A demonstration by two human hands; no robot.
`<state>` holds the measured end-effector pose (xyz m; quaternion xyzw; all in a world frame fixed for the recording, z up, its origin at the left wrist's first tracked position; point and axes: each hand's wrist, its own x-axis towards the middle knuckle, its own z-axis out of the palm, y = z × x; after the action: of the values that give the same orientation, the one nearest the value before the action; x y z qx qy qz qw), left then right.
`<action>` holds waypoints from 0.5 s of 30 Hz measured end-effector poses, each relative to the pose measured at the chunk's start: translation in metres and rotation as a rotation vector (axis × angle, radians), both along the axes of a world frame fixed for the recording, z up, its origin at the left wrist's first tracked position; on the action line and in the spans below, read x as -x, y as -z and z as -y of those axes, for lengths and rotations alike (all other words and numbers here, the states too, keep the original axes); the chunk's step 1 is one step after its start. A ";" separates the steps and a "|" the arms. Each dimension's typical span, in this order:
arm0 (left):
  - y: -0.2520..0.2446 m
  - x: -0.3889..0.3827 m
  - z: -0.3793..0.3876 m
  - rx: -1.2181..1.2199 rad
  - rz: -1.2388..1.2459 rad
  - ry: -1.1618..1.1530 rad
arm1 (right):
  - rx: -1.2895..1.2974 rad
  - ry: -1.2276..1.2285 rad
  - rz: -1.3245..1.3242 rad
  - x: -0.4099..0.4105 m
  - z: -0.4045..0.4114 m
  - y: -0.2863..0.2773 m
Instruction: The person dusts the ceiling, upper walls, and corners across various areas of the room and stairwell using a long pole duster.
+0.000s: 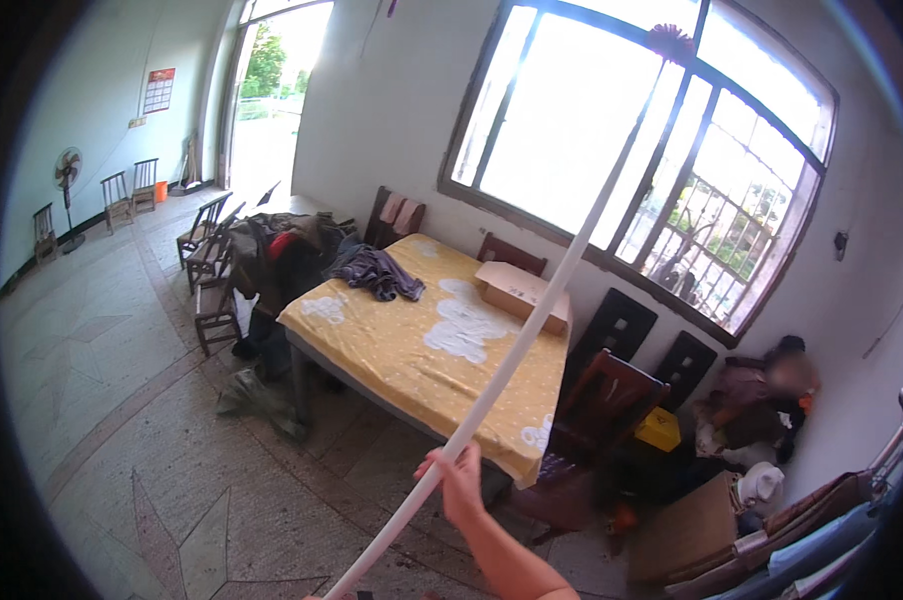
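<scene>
My right hand (459, 476) is closed around a long white pole (526, 334), which slants from the bottom edge up to the right. At its far end a round, dark reddish bristle brush head (671, 43) appears against the upper frame of the window (564, 112); whether it touches cannot be told. Only a sliver of skin shows at the bottom edge beside the pole, so my left hand is almost wholly out of view. Below the pole stands a table with a yellow patterned tablecloth (391, 337), bearing a cardboard box (523, 296) and a dark crumpled garment (380, 271).
Clothes are heaped on chairs (286, 244) left of the table. A dark wooden chair (609, 394) and a yellow box (658, 429) stand right. Hanging clothes (804, 532) and a large carton (684, 525) fill the lower right. A blurred figure or clothes pile (755, 397) is behind.
</scene>
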<state>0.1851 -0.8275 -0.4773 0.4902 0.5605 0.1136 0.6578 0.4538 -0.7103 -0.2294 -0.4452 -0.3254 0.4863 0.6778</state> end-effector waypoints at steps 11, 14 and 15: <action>0.004 0.048 0.028 0.080 -0.106 -0.101 | -0.032 0.141 0.049 0.062 -0.093 0.009; 0.004 0.047 0.032 0.090 -0.117 -0.112 | 0.001 0.119 0.059 0.089 -0.091 0.009; 0.003 0.043 0.031 0.088 -0.119 -0.107 | 0.012 0.120 0.084 0.092 -0.088 0.015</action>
<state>0.1418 -0.8584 -0.4804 0.4359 0.6285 0.0943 0.6372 0.3618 -0.6219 -0.2449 -0.4879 -0.3234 0.4279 0.6887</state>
